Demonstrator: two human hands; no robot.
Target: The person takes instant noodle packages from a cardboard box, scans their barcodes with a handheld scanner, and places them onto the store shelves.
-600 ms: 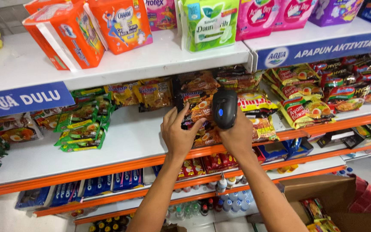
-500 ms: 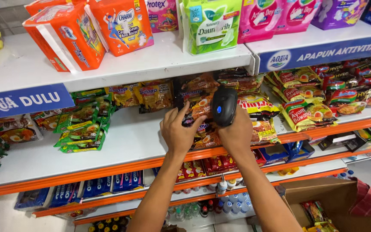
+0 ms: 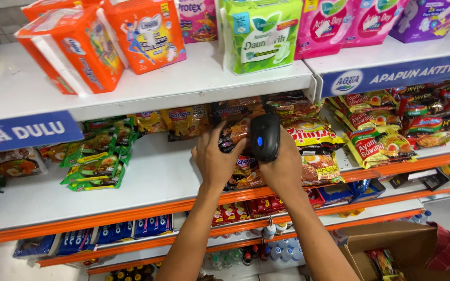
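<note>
**Handheld scanner held at the noodle-packet stack, middle shelf**

The cardboard box (image 3: 391, 244) at 5 o'clock stands open on the floor; a few snack packets lie inside, and a red cloth rests against its right edge. The middle shelf (image 3: 147, 182) carries rows of instant-noodle packets; the top shelf (image 3: 183, 86) carries soft packs.

At 11 o'clock, orange packs (image 3: 105, 47) stand on the top shelf. At 12 o'clock stands a green pack (image 3: 261, 34), and pink packs (image 3: 350, 23) lie toward 1 o'clock. Green noodle packets (image 3: 97, 161) lie at 9 o'clock. Red and yellow noodle packets (image 3: 381, 140) are stacked at 3 o'clock. Small bottles (image 3: 277, 250) stand on a low shelf at 6 o'clock, partly hidden by the forearms.

The left hand (image 3: 214, 161) has its fingers pinched on the upper edge of a dark noodle packet (image 3: 235, 134) at the front of the centre stack. The right hand (image 3: 285, 169) is wrapped around the grip of a black scanner (image 3: 265, 136), whose head shows a small blue light. The scanner sits just beside the pinched packet, on its 3 o'clock side, above the remaining stack (image 3: 246, 174).
</note>
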